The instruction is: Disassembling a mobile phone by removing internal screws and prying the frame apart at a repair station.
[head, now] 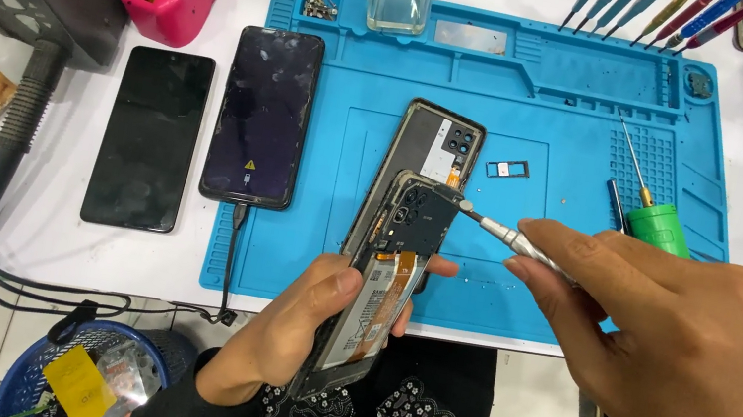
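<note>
1. The opened phone already had its back cover off, lying on the blue mat just behind it; battery and inner plate were exposed
2. Judging by that, the inner plate remained fastened (its screws looked only partly dealt with, too small to tell)
3. The left hand came up from below the table edge, fingers closed around the phone's lower half, holding it tilted above the mat
4. The right hand reached in from the right, fingers pinched shut on a slim screwdriver whose tip touched the plate's upper corner
5. A SIM tray lay on the mat, and two dark phones sat to the left
</note>
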